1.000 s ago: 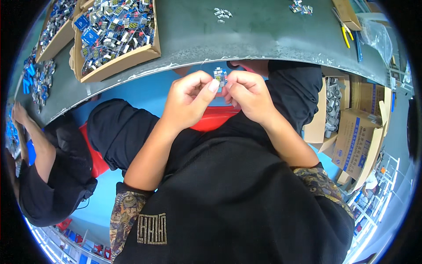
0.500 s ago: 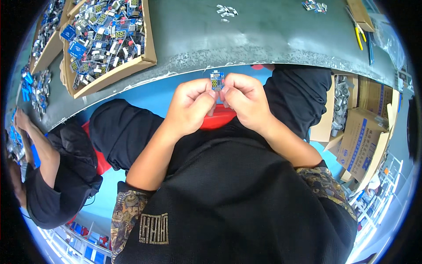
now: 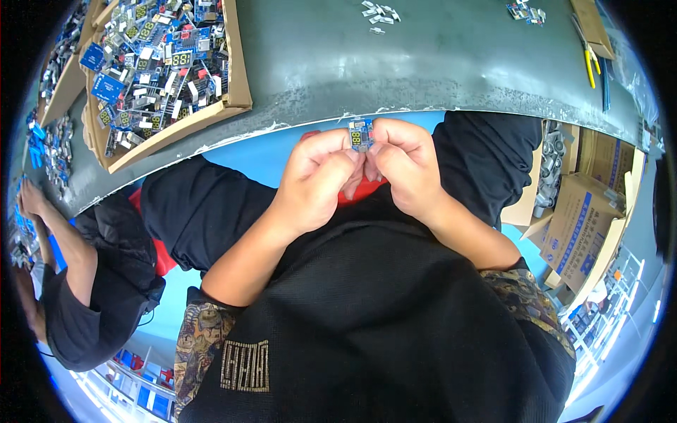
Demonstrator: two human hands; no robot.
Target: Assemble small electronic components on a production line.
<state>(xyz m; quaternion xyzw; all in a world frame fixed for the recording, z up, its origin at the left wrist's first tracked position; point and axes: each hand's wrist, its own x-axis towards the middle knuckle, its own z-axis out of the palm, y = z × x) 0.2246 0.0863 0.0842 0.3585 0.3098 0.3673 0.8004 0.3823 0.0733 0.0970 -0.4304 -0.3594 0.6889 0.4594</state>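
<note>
Between my two hands is a small blue circuit board (image 3: 361,136) with a digit display on its left side. My left hand (image 3: 321,173) pinches its left edge between thumb and fingers. On the other edge, my right hand (image 3: 405,163) grips it the same way, thumb on the near side. The board is held above my lap, just off the table's near edge, display facing up. My fingertips under the board are partly hidden.
A cardboard box (image 3: 176,134) full of similar circuit boards stands on the dark table (image 3: 423,63) at left. Small white parts (image 3: 380,12), more boards (image 3: 527,13) and yellow-handled pliers (image 3: 591,65) lie farther back. A co-worker's arm (image 3: 67,236) is at far left; open cartons (image 3: 578,218) stand right.
The view has shifted slightly. The circuit board now sits deeper between my fingers, and the white metal piece at its top edge no longer stands out. Both hands still grip it.
</note>
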